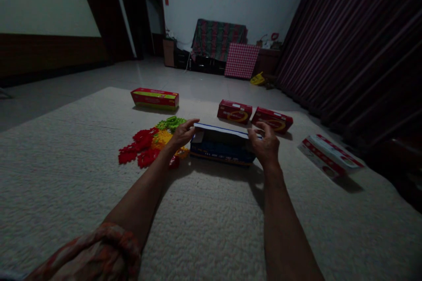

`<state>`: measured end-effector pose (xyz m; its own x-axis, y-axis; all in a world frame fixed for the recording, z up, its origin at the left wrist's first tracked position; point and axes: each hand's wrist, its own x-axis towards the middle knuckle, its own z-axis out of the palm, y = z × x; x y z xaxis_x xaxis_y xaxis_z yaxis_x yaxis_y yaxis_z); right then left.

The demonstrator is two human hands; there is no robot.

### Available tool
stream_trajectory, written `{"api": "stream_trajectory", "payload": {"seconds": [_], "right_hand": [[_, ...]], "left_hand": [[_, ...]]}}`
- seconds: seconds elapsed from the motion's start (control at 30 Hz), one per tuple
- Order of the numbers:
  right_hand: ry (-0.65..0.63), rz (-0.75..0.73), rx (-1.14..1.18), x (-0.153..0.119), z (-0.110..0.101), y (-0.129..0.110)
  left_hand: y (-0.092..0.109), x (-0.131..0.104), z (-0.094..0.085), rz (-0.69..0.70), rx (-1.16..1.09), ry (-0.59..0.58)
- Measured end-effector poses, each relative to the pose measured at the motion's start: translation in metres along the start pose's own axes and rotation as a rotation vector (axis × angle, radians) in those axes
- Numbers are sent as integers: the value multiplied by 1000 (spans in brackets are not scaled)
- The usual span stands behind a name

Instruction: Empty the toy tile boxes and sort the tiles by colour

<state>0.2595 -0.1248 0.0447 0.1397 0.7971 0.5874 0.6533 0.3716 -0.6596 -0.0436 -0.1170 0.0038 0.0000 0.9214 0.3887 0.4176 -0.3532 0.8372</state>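
Note:
A blue box (222, 154) sits on the pale quilted cover in front of me, its lid flap raised with a white inner side. My left hand (183, 134) pinches the flap's left end between thumb and fingers. At the right end, my right hand (264, 142) has its fingers bent round the flap's edge. The inside of the box is dark, and its contents cannot be made out. Just left of the box lies a pile of red pieces (142, 139), yellow pieces (161, 139) and green pieces (170, 123), close to my left hand.
A red and yellow-green box (155, 99) lies at the back left. Two dark red boxes (234, 112) (272, 120) stand behind the blue one. A red and white box (329, 156) is tilted at the right. Dark curtains (329, 44) hang beyond.

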Motion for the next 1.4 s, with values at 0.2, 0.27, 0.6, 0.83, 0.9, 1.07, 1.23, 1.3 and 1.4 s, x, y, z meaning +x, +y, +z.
{"api": "stream_trajectory", "payload": {"seconds": [0.2,0.27,0.6,0.83,0.9,1.07,1.23,1.3,1.4], "right_hand": [[240,-85,23,-9,6,-5],[200,-114,-16,-12,6,-4],[-216,-80,-228,-11,21,9],[-338,-94,-398,-9,20,12],[-339,-70,-401,-7,16,11],[-322,-66,-353,-2,7,6],[-296,-20,-307,0,-6,6],[-263,1,-322,-1,-12,11],[-224,29,-395,-6,-19,20]], "left_hand": [[-8,4,17,-105,5,250],[-6,2,20,-162,57,318],[23,-2,7,160,474,140],[31,-5,-6,187,562,-235],[33,-6,-9,164,569,-210],[38,-8,-7,248,524,-191],[38,-8,1,297,568,-233],[40,-8,0,264,567,-227],[43,-8,-6,235,546,-226]]}}
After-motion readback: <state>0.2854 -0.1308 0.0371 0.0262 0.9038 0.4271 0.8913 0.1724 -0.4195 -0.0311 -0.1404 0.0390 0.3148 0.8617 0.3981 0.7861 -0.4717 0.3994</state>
